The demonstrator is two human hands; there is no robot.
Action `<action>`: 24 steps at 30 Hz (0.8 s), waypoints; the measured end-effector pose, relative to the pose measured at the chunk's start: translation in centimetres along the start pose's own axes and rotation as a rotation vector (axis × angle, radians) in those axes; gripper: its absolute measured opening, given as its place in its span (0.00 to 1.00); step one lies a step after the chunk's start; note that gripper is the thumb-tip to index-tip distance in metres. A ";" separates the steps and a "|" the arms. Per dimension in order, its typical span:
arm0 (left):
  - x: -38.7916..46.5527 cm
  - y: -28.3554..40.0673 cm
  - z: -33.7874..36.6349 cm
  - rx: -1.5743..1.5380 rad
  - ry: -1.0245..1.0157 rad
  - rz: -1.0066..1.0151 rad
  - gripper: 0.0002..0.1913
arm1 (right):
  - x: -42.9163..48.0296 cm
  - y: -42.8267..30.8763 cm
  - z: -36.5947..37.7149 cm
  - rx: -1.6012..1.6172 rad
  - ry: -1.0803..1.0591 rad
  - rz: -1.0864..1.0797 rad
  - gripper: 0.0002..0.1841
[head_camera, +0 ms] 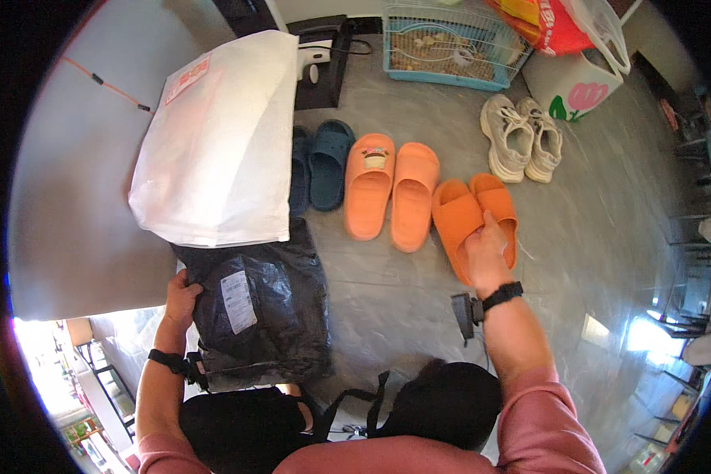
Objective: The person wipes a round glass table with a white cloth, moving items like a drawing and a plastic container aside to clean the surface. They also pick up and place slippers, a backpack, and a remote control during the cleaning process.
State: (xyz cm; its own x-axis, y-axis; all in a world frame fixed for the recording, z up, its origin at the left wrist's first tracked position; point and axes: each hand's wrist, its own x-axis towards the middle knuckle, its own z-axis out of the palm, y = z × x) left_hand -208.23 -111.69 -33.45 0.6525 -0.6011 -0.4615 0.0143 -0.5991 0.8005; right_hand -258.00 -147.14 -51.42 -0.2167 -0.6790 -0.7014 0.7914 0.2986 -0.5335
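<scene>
My left hand (181,299) pinches the left edge of a black plastic mailing bag (287,308), which lies on the floor in front of my knees and bears a printed label. With my right hand (487,258) I grip a pair of bright orange slide slippers (459,210) at their inner straps, the thumb on top; the fingers under the strap are partly hidden. Just left of them sits a lighter orange pair of slides (370,204), one with a flowerpot charm. A navy pair (327,186) is partly covered by a white plastic bag (231,142).
Worn white sneakers (506,139) stand beyond my right hand. Farther back are a blue wire pet cage (447,80) and a white box with a pink tulip (569,89), a red bag on it. A grey panel (89,237) rises at left; chairs line the right.
</scene>
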 end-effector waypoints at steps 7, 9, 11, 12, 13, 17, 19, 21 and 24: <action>-0.7 -1.1 -1.2 -0.043 0.002 -0.009 0.20 | -0.9 0.7 4.0 0.080 0.070 -0.017 0.18; -0.6 -1.6 -1.7 -0.037 -0.018 -0.027 0.20 | -0.4 1.5 4.5 0.028 0.164 -0.100 0.19; -0.6 -2.1 -2.1 -0.076 -0.026 -0.013 0.21 | 0.0 1.6 4.8 0.021 0.112 -0.110 0.18; -0.7 -2.1 -2.3 -0.067 -0.021 -0.019 0.21 | 0.3 1.7 4.6 0.018 0.089 -0.112 0.18; -1.0 -2.2 -2.4 -0.058 -0.015 -0.026 0.21 | 0.5 1.8 4.3 0.013 0.090 -0.105 0.18; -1.1 -2.2 -2.5 -0.076 -0.010 -0.032 0.24 | 3.2 0.5 3.6 0.038 0.095 -0.118 0.18; -0.8 -2.3 -1.9 -0.155 -0.025 0.014 0.25 | 5.4 0.3 3.0 0.013 0.025 -0.203 0.18; -1.0 -2.9 -2.3 -0.232 -0.038 0.021 0.25 | 5.9 -0.5 2.9 -0.121 -0.081 -0.146 0.18; -1.4 -3.1 -4.1 -0.088 -0.045 -0.066 0.24 | 3.6 1.2 2.5 -0.358 -0.234 0.066 0.18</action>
State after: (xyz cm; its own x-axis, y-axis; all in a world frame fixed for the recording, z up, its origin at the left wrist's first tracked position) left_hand -206.09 -106.80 -33.74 0.6134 -0.5863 -0.5290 0.1236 -0.5904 0.7976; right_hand -256.39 -150.87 -53.41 -0.0046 -0.7721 -0.6355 0.5422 0.5321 -0.6504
